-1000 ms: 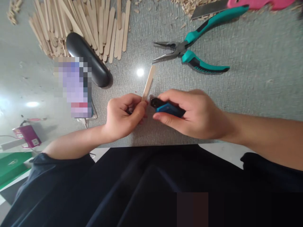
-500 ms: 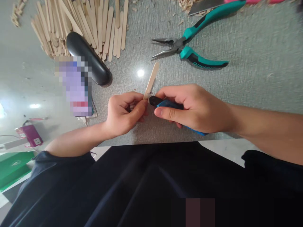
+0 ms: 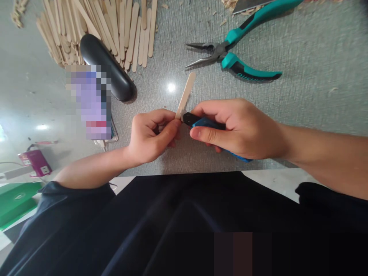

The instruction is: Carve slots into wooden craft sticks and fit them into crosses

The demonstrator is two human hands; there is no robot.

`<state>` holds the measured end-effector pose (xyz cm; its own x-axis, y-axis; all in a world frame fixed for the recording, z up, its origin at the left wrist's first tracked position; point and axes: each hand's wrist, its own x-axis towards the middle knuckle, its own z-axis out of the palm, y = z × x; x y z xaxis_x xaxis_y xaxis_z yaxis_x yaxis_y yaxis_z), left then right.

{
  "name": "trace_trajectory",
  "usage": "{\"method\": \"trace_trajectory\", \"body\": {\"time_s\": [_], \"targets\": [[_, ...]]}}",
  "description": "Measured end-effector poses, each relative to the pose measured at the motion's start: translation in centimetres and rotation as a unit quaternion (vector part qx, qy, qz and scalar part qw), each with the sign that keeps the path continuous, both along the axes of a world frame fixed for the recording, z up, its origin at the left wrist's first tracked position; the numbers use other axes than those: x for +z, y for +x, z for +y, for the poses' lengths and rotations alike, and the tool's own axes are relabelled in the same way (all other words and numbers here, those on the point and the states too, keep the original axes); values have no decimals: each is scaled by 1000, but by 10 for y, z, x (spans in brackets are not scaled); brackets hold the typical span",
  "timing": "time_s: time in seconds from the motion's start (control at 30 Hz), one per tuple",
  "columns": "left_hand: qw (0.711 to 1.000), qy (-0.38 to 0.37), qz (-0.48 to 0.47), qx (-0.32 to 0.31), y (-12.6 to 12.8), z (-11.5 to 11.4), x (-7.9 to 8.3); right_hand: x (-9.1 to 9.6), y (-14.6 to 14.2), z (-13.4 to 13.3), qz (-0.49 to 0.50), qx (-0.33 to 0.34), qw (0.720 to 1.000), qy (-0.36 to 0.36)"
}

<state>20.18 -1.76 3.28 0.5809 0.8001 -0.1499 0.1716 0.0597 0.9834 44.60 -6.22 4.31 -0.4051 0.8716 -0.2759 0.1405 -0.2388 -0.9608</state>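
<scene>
Pinching a wooden stick (image 3: 186, 92), left fingers (image 3: 167, 133) sit beside right fingers (image 3: 205, 135) wrapped around a blue tool (image 3: 204, 122)

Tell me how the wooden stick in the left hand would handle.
The wooden stick is probably light, being thin and narrow. It seems fairly stiff, since its free end juts out straight from the left hand without drooping. Laid flat and pushed, it would likely slide rather than roll, given its flat shape.

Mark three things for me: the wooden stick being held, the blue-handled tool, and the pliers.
Wooden stick (image 3: 186, 92): head view, on its flat face.
Blue-handled tool (image 3: 206, 122): head view, on its blue handle.
Pliers (image 3: 221, 50): head view, on the pivot.
</scene>
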Motion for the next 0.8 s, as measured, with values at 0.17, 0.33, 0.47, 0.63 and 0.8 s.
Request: {"method": "trace_trajectory", "body": {"time_s": [0.17,0.33,0.47,0.63,0.8], "targets": [[1000,-11,18,4,0,-1,0,1,3,-2,32,-47,997,-60],[1000,-14,9,6,0,0,0,4,3,1,19,21,999,-42],[1000,12,-6,-4,0,1,-1,4,1,3,-20,32,999,-8],[996,83,-13,2,0,-1,-5,8,1,2,-70,36,997,-12],[979,201,38,-5,-2,-2,-7,11,6,2,-118,47,992,-11]]}}
